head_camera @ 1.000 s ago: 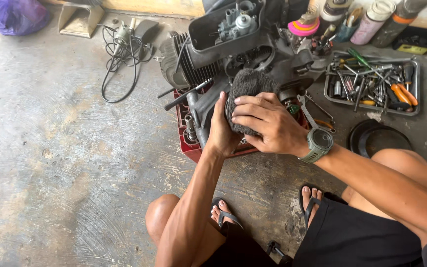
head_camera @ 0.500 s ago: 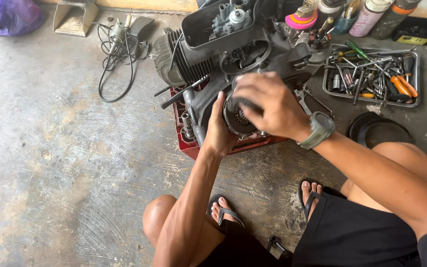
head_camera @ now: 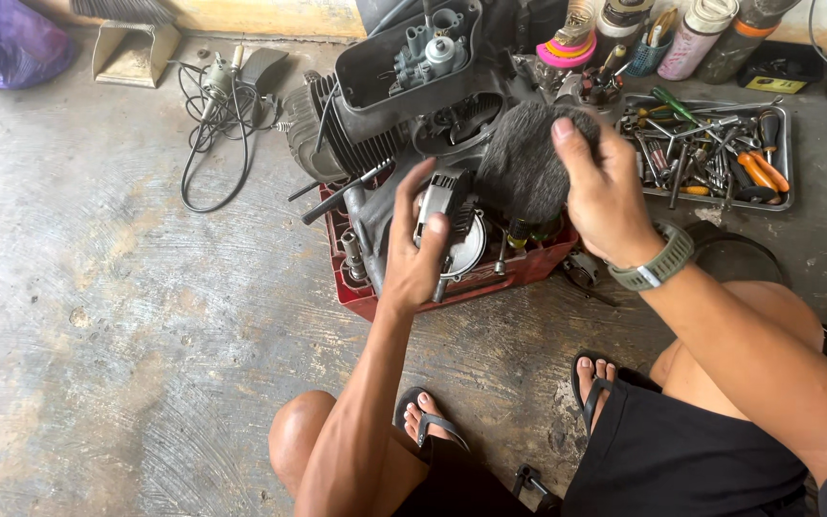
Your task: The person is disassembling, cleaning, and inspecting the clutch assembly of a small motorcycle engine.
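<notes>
Right now my right hand grips a dark grey fuzzy round pad, fingers clenched over its top edge, held just above the engine block. Left hand is wrapped round a small black-and-silver ribbed part, thumb on one side, fingers on the other, w/ a round silver disc right beneath it. Engine sits in a red crate on the concrete floor; cooling fins face left, open black housing on top. Right of the crate: metal tray full of wrenches, screwdrivers, orange-handled pliers. Behind it, spray cans and a pink-lidded container along the wall. Left of engine: black cable coiled loosely, nr a metal dustpan. Green-grey watch on my right wrist. Purple bag top-left corner.
</notes>
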